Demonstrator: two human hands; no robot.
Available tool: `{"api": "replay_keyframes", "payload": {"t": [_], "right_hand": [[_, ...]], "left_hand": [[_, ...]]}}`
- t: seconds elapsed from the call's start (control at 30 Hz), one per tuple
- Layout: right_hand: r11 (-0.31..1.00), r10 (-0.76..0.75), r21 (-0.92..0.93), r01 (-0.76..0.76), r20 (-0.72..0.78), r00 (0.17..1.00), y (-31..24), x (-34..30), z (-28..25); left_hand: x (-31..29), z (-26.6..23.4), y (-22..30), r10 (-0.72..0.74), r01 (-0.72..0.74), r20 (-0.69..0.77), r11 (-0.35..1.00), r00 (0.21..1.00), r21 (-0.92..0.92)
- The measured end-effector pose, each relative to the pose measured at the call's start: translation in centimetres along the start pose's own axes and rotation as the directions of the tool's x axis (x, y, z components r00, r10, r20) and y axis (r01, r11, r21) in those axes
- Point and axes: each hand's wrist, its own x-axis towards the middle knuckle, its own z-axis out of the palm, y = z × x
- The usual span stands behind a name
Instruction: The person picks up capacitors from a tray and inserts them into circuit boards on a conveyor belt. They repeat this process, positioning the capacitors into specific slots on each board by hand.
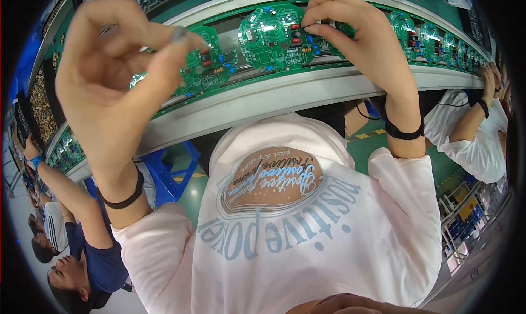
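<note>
My right hand [364, 37] reaches over a green circuit board [263, 40]. Its thumb and forefinger pinch a small dark electronic component [306, 30] at the board's right side, close by two red components. My left hand [107, 67] is raised in front of a neighbouring circuit board [205, 67], partly covering it. The left fingers are curled, with thumb and forefinger drawn toward each other; motion blurs the tips, and whatever they hold cannot be made out. Both boards carry red, blue and black parts. A black band circles each of my wrists.
A pale metal rail [241, 97] edges the line of boards on my side. More circuit boards [430, 37] continue to the right. Bins of loose small parts [41, 92] stand at the left and along the back. Co-workers sit at both sides; a blue stool [170, 171] stands below the rail.
</note>
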Motion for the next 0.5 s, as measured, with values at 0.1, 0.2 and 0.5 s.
{"api": "replay_keyframes", "payload": {"t": [0.1, 0.2, 0.5], "right_hand": [[0.966, 0.254, -0.073, -0.248, 0.091, 0.963, -3.1, 2.6, 0.0], [0.710, 0.697, -0.324, -0.626, 0.192, 0.691, -5.4, 4.4, -0.2], [0.994, 0.013, -0.113, -0.005, 0.074, 0.997, -0.7, 1.0, 0.2]], "left_hand": [[-0.7, -0.5, 0.8, -0.135, 0.133, 0.002, 0.977, 0.991, 0.165], [-0.7, -0.5, 1.4, -0.160, 0.149, 0.019, 0.952, 0.987, 0.268], [-0.7, 0.2, -1.0, -0.013, 0.010, 0.075, 0.999, 0.997, 0.048]]}}
